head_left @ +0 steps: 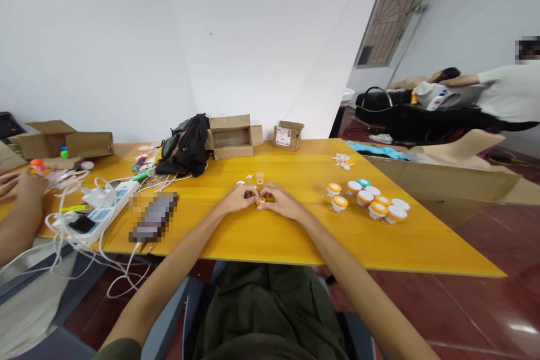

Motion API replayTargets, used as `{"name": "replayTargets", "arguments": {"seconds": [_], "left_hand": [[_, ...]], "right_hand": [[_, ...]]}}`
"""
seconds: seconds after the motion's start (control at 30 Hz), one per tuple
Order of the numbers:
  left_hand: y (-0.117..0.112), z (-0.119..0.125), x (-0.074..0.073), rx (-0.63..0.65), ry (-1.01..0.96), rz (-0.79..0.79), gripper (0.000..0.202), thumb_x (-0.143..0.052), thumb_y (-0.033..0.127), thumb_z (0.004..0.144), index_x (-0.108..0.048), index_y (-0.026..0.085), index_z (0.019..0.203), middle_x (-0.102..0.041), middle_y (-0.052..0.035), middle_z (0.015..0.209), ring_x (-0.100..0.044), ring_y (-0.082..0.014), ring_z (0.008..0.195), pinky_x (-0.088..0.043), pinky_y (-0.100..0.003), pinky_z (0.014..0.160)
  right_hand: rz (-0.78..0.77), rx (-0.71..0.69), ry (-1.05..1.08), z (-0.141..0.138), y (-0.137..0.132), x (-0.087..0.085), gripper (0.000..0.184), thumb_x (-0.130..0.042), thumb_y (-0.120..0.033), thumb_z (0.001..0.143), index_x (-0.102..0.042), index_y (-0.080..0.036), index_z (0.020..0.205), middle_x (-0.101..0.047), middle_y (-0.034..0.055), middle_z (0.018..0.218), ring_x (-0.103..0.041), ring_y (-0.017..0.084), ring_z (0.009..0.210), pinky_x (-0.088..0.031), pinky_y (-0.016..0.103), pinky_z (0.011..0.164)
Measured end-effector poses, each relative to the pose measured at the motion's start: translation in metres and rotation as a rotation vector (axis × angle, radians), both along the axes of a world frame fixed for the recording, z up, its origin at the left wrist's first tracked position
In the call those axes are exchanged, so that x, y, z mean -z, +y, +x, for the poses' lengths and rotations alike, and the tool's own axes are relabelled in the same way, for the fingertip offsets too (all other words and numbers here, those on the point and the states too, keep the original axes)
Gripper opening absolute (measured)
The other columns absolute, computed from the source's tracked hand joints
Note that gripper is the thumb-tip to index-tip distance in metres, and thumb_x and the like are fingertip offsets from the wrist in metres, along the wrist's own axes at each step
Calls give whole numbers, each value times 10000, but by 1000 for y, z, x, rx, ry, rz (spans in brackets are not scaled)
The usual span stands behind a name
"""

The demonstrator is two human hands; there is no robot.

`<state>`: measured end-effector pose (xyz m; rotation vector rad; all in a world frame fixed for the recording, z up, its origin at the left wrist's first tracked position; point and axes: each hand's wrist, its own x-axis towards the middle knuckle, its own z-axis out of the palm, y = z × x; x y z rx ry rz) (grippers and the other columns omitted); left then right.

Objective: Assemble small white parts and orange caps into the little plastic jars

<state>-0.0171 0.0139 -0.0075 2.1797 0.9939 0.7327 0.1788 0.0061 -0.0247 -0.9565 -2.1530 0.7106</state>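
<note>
Between my two hands, low over the tabletop, is a small orange ring-shaped lid (pixel 260 201) with something white at its centre. My left hand (pixel 239 199) pinches its left side. The fingers of my right hand (pixel 278 201) close on it from the right, partly covering it. Just beyond my hands stands a small clear cup (pixel 260 178). Tiny white pieces (pixel 250 176) lie beside that cup, and a white disc (pixel 240 183) shows behind my left hand.
Several lidded clear jars (pixel 365 198) stand to the right, near loose parts (pixel 343 161). Cardboard boxes (pixel 232 143) and a black bag (pixel 185 146) line the back. Leftward lie a phone (pixel 155 216), a power strip (pixel 107 211) with cables, and another person's arm (pixel 21 219).
</note>
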Motion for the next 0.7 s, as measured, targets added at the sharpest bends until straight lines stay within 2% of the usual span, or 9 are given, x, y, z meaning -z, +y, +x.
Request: {"name": "replayTargets", "arguments": {"seconds": [0.27, 0.7], "left_hand": [[-2, 0, -4, 19, 26, 40, 159, -578, 117, 806, -695, 144, 702, -628, 10, 655, -484, -95, 588, -372, -211, 596], [-2, 0, -2, 5, 52, 87, 152, -554, 111, 789, -685, 151, 723, -582, 20, 639, -450, -91, 569, -373, -208, 573]], "right_hand": [[10, -6, 4, 0, 1, 1, 209, -784, -342, 739, -664, -215, 855, -636, 23, 910, -604, 197, 844, -483, 330, 788], [1, -3, 5, 0, 0, 0, 206, -787, -333, 734, -666, -214, 850, -628, 24, 916, -600, 197, 851, -484, 341, 812]]}}
